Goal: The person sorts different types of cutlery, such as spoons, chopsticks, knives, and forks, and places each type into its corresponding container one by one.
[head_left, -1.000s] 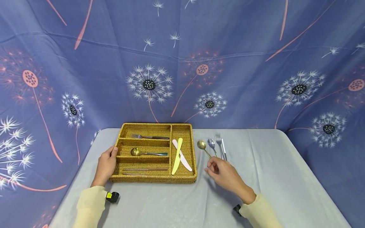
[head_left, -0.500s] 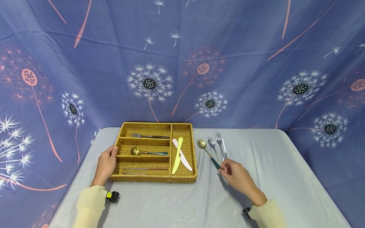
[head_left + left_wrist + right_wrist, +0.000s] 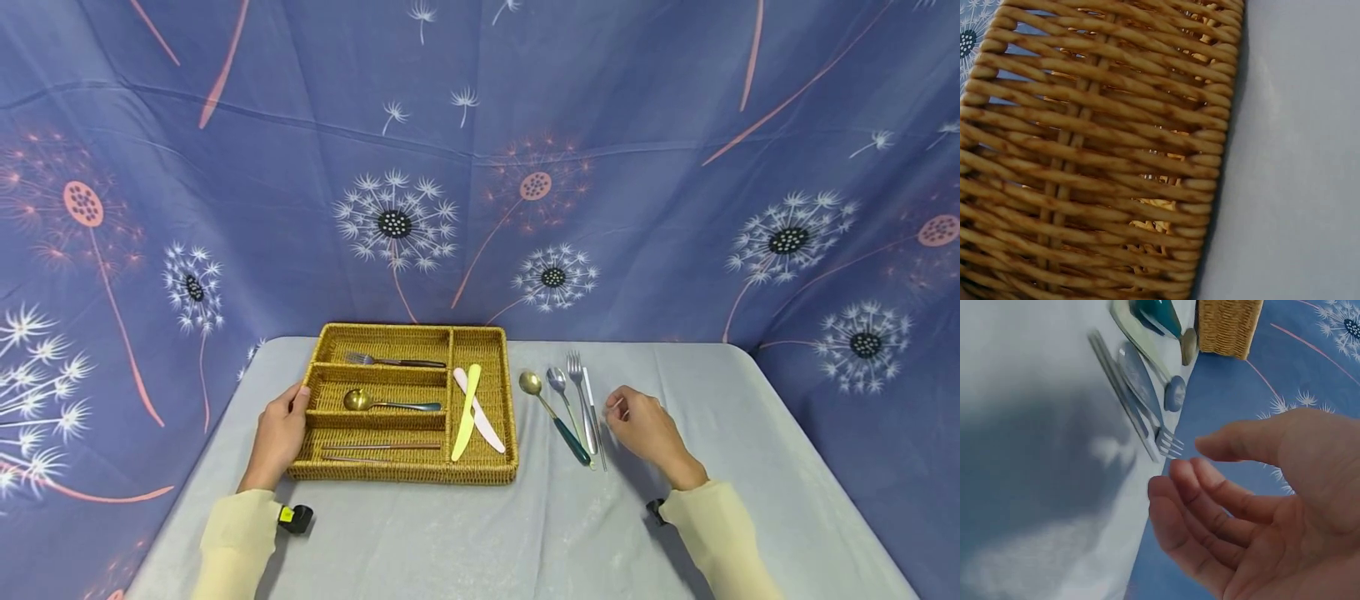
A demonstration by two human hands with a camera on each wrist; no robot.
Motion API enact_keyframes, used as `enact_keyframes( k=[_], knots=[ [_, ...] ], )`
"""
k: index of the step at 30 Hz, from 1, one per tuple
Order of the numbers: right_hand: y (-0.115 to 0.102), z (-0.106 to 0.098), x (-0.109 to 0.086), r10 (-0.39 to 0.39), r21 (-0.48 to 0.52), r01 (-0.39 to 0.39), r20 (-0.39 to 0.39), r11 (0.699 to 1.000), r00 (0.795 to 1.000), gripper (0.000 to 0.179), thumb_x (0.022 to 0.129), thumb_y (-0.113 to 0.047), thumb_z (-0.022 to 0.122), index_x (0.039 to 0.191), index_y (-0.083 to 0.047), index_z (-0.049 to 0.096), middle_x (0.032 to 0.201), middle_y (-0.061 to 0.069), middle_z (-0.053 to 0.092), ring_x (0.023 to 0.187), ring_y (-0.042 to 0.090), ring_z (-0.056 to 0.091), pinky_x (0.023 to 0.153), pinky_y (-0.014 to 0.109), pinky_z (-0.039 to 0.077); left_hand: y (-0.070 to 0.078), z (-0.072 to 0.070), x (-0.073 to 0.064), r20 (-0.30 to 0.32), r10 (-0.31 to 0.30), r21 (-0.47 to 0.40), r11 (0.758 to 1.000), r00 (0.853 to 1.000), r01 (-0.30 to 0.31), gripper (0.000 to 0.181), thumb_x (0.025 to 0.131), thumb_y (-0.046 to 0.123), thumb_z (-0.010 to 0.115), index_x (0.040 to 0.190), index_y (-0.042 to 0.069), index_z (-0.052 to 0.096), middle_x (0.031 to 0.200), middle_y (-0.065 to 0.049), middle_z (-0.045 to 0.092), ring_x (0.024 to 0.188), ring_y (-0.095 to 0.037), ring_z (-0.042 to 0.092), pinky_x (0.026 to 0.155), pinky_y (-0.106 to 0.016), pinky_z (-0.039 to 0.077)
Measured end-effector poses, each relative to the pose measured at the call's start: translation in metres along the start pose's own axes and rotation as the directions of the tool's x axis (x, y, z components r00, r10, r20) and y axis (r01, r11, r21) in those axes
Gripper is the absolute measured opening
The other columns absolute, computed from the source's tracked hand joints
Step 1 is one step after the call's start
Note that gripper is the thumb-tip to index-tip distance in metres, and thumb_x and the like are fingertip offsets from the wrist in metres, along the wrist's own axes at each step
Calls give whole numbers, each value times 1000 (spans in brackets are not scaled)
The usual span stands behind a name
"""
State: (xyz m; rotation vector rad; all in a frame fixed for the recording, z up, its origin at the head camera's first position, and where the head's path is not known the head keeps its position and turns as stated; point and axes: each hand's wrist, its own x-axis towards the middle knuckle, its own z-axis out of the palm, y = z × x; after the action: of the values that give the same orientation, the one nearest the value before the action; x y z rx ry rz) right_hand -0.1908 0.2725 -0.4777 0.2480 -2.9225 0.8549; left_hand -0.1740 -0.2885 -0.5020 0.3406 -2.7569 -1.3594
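My left hand (image 3: 277, 435) holds the left wall of a divided wicker tray (image 3: 405, 476); the woven side fills much of the left wrist view. My right hand (image 3: 647, 427) hovers right of the loose cutlery with nothing in it. Its fingers (image 3: 1179, 519) are loosely bent and the thumb stands apart. Nearest to it lies a pair of thin chopsticks (image 3: 597, 433). Beside them are a silver fork (image 3: 579, 379), a silver spoon with a pale handle (image 3: 557, 381) and a gold spoon with a green handle (image 3: 531, 383), all on the table.
Inside the tray lie a dark-handled fork (image 3: 405, 362), a gold spoon (image 3: 358, 400), brown chopsticks (image 3: 408, 446), and crossed yellow (image 3: 467, 421) and pink knives (image 3: 491, 433). A blue dandelion-print cloth (image 3: 480, 233) hangs behind the grey-white table (image 3: 420, 542).
My right hand has passed rightward over the loose cutlery and now stands right of it, uncovering the handles. The left hand and the tray stay where they were.
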Motion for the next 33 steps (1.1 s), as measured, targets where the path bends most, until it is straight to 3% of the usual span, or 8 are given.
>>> enact_keyframes(
  k=[7,15,24,33],
  knots=[
    [3,4,23,27,-37,-28,-20,999,999,10,96,-7,69,100,1,70,79,7,72,58,15,61,51,36,50,-1,-1,0,9,6,5,1000,1000,-6,68,118,47,27,168,1,30,168,-30,34,157,-52,27,128,-66,25],
    [2,13,40,84,-42,-82,52,996,995,12,95,-9,73,101,1,69,89,12,74,68,21,65,57,39,53,-1,1,-1,7,0,5,1000,1000,0,68,118,46,28,168,0,30,168,-30,33,157,-51,27,129,-66,25],
    [2,20,47,100,-59,-96,81,994,992,13,91,-4,73,101,4,67,88,13,72,72,25,66,64,46,57,0,0,-1,0,3,5,1000,1000,-3,70,118,48,27,168,-1,30,168,-30,34,157,-51,27,128,-66,26],
    [3,24,49,136,-71,-130,91,989,987,8,88,-7,72,87,-1,66,82,12,69,70,27,62,62,43,54,0,0,1,-11,18,4,1000,1000,-18,66,118,45,29,166,0,34,166,-30,38,156,-51,30,128,-65,26]
  ],
)
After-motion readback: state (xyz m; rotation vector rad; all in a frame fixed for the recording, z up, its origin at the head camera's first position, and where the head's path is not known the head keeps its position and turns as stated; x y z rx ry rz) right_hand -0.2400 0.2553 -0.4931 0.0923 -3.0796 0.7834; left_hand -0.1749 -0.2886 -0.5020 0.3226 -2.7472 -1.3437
